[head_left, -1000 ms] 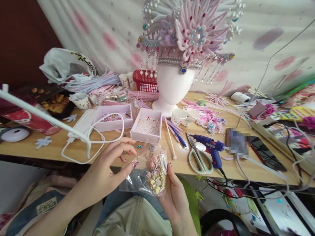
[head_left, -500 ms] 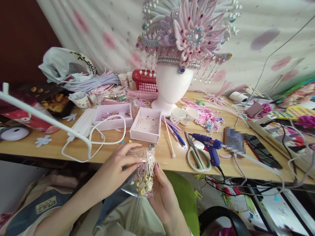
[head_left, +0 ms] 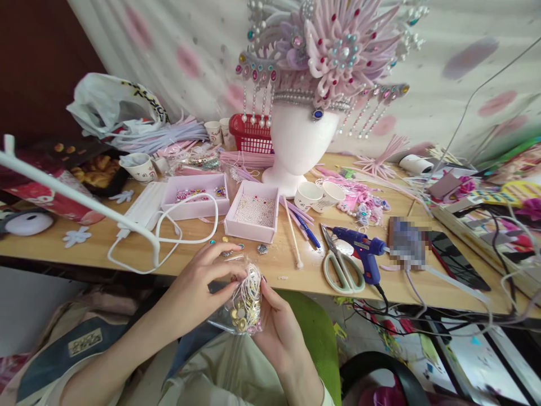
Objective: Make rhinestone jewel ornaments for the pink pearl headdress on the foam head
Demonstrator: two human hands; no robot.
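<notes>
In the head view, a small clear plastic bag (head_left: 245,307) is between my hands above my lap, just in front of the table edge. White cords and gold-coloured and pink beads or gems show inside it. My right hand (head_left: 282,327) grips the bag from the right side, with the thumb at its edge. My left hand (head_left: 200,285) is at the bag's upper left, fingers curled and closed on the plastic; its fingertips are partly hidden. Close beyond the left fingers, a round silver gem piece (head_left: 262,248) lies on the table.
A lilac tray of pearl beads (head_left: 252,233) and a lilac gem box (head_left: 195,211) lie ahead, beside a white looped cable (head_left: 188,243). Scissors (head_left: 343,270) and a blue glue gun (head_left: 364,251) lie right. A white mannequin head (head_left: 302,141) wearing an ornate pink headdress (head_left: 338,51) stands behind.
The bag has shifted slightly left and its top has drawn back from the table, uncovering the silver gem piece. Both hands remain at the bag. The view has moved a little.
</notes>
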